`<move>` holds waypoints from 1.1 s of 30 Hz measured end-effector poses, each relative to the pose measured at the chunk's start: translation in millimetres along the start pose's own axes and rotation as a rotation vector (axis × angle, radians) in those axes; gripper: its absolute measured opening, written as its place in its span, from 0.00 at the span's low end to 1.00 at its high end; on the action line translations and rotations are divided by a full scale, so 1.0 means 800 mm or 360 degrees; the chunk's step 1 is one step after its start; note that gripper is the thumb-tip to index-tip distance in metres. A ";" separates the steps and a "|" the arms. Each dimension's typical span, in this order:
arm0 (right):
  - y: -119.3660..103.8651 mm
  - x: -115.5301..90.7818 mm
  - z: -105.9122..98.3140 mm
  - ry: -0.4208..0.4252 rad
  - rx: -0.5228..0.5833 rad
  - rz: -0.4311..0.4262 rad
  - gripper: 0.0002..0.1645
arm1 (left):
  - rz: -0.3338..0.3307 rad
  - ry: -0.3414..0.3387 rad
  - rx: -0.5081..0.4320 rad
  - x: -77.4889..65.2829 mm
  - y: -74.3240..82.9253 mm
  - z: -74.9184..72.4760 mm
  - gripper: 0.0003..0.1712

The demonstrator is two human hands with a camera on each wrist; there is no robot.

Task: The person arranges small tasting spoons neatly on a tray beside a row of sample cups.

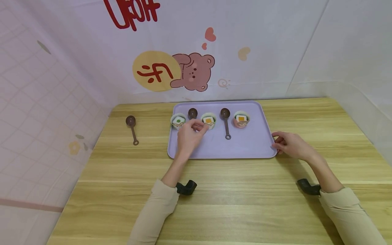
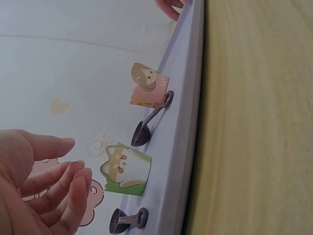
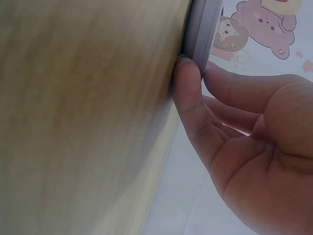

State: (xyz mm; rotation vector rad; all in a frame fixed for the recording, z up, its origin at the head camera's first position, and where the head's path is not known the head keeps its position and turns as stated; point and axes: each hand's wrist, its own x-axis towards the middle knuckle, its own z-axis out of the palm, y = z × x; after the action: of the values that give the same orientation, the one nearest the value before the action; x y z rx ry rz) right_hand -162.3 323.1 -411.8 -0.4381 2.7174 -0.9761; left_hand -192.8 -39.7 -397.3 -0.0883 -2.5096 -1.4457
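My left hand [image 1: 190,135] hovers over the tray beside the middle cup [image 1: 208,120], its fingers loosely bent. In the left wrist view that green paper cup [image 2: 128,169] bears a dog's face and stands apart from the fingertips [image 2: 67,143]. My right hand [image 1: 291,145] pinches the right edge of the lavender tray [image 1: 245,146] near its front corner. A pink cup [image 1: 241,119] and a left cup [image 1: 178,121] also stand on it. Brown measuring scoops lie between the cups: one [image 1: 225,123] in full view, another [image 1: 192,113] partly hidden by my left hand.
A third brown scoop [image 1: 132,130] lies on the wooden table [image 1: 239,200], left of the tray. Behind the table hangs a white backdrop [image 1: 263,30] printed with a bear. Black curved pieces [image 1: 187,188] stick out at both wrists.
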 end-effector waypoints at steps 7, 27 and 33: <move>0.001 0.000 0.001 0.0008 0.0005 0.0001 0.24 | 0.0029 0.0066 -0.0028 0.004 0.001 -0.016 0.11; 0.002 0.000 0.001 -0.0010 -0.0005 0.0006 0.25 | -0.0058 0.0169 -0.0068 0.018 -0.009 -0.055 0.12; 0.003 0.001 0.000 -0.0013 -0.0009 0.0009 0.25 | -0.0126 0.0213 -0.0079 0.022 -0.012 -0.067 0.11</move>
State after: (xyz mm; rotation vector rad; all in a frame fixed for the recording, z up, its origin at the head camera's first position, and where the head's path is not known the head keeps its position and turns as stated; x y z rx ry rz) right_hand -163.4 324.7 -413.5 -0.4346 2.7131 -0.9634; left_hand -202.0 -92.0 -375.4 0.0970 -2.3954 -1.4918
